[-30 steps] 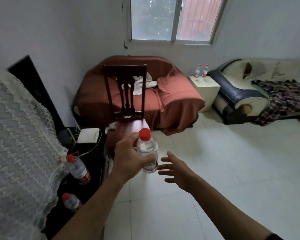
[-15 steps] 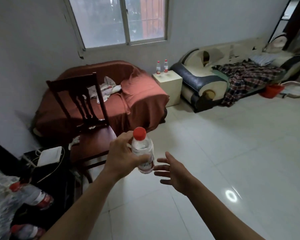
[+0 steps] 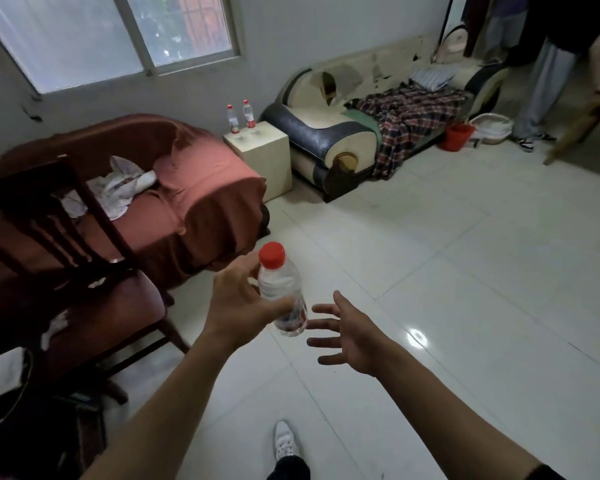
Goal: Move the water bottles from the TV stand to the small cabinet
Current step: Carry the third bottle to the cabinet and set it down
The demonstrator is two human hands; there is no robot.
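Observation:
My left hand (image 3: 238,306) grips a clear water bottle (image 3: 282,289) with a red cap, held upright and slightly tilted over the floor. My right hand (image 3: 349,336) is open beside it, fingers spread toward the bottle, not touching it. Across the room stands the small cream cabinet (image 3: 267,157), between the two sofas. Two more red-capped water bottles (image 3: 241,116) stand upright on its top at the back. The TV stand is out of view.
A dark wooden chair (image 3: 66,271) stands close on my left. Behind it is a sofa under a rust-red cover (image 3: 194,188). A cream and dark sofa with a plaid blanket (image 3: 406,123) lies right of the cabinet. A person's legs (image 3: 541,88) are at the far right. White tiled floor (image 3: 447,271) lies ahead.
The view has swung right and forward, away from the TV stand and its bottles, which have left the view. The cabinet is nearer. My left hand keeps the bottle; my right stays open.

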